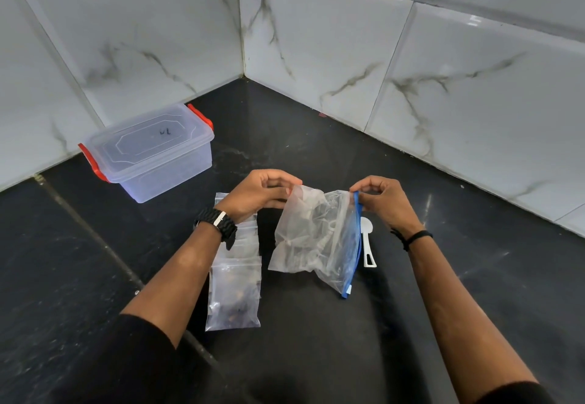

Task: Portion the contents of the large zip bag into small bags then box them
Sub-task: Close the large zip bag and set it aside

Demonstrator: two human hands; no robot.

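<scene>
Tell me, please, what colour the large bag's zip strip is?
Blue zip strip, clearest in the head view.

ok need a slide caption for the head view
Both hands, left hand and right hand, hold up the large zip bag beside small bags and lidded box.

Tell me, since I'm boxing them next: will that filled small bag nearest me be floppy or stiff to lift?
Probably floppy: the filled small bag is thin clear film lying flat on the counter. Its dark contents sit loose inside, so they would likely slump toward the low end. The glossy film may be slippery.
</scene>
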